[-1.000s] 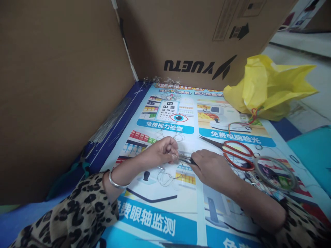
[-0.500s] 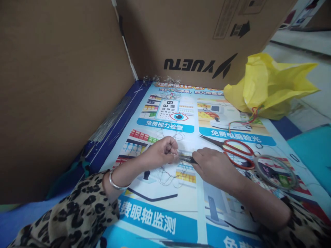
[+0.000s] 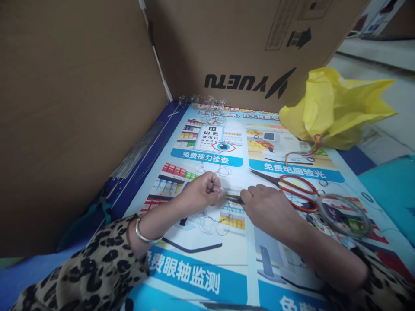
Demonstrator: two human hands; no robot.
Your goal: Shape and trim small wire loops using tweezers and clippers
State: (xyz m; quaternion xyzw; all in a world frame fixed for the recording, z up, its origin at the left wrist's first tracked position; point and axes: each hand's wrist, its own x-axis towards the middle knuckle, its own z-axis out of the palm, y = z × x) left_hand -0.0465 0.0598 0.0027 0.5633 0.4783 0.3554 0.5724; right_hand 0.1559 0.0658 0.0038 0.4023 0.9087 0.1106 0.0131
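Note:
My left hand [image 3: 205, 191] is closed in a pinch on thin wire, over the middle of the printed poster sheet. From below its fingers hang fine wire loops [image 3: 210, 222], and more faint loops show just above it. My right hand [image 3: 267, 205] is wrapped round a pair of dark slim-nosed pliers [image 3: 234, 199]. The pliers point left, their tips at my left fingertips. What exactly the tips grip is too small to tell. Just beyond my right hand lie red-handled scissors [image 3: 300, 190], blades pointing left.
Cardboard walls [image 3: 253, 39] stand at the left and back. Wire shapes [image 3: 212, 103] lie by the back wall. Straight wires [image 3: 136, 151] and teal-handled pliers [image 3: 105, 206] are at left. At right are a clear ring-shaped roll [image 3: 345, 216], a yellow bag [image 3: 333, 108] and coloured strands [image 3: 308, 151].
The view has shifted very slightly. Both hands keep nearly the same place and grip, with the pliers still at my left fingertips.

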